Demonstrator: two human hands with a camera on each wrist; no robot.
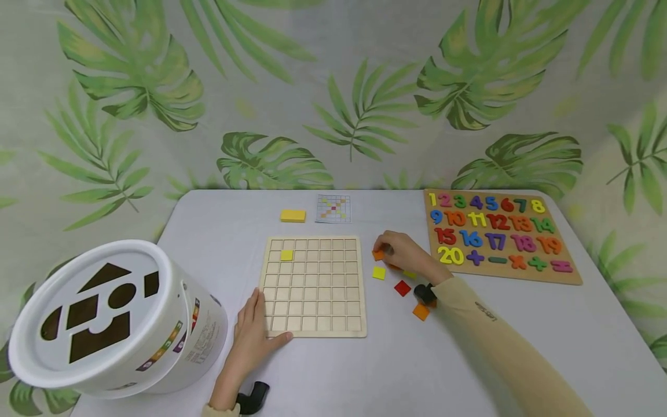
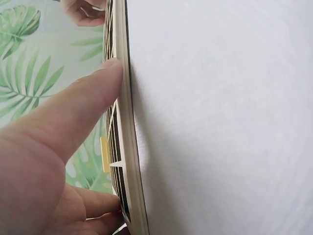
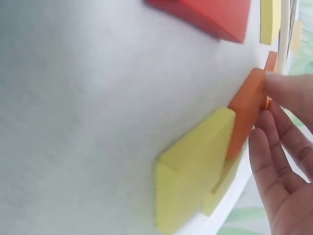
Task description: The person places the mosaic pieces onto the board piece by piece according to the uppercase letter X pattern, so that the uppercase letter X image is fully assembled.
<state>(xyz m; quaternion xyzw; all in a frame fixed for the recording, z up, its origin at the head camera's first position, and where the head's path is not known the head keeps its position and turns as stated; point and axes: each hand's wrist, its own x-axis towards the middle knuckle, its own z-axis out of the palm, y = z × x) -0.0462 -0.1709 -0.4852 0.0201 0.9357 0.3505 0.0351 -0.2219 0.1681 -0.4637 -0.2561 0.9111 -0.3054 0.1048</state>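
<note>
A square wooden grid board lies flat, with one yellow tile in a cell near its upper left. My left hand rests at the board's lower left corner, fingers along the left side and thumb on the front edge. Right of the board, my right hand pinches an orange tile between thumb and fingertips. Below that hand are a yellow tile, a red tile and an orange tile. Another orange tile leans by yellow ones in the right wrist view.
A pattern card and a yellow block lie behind the board. At the right is a number puzzle board. A white bucket with a shape-cutout lid stands at the left. A leaf-print cloth hangs behind the table.
</note>
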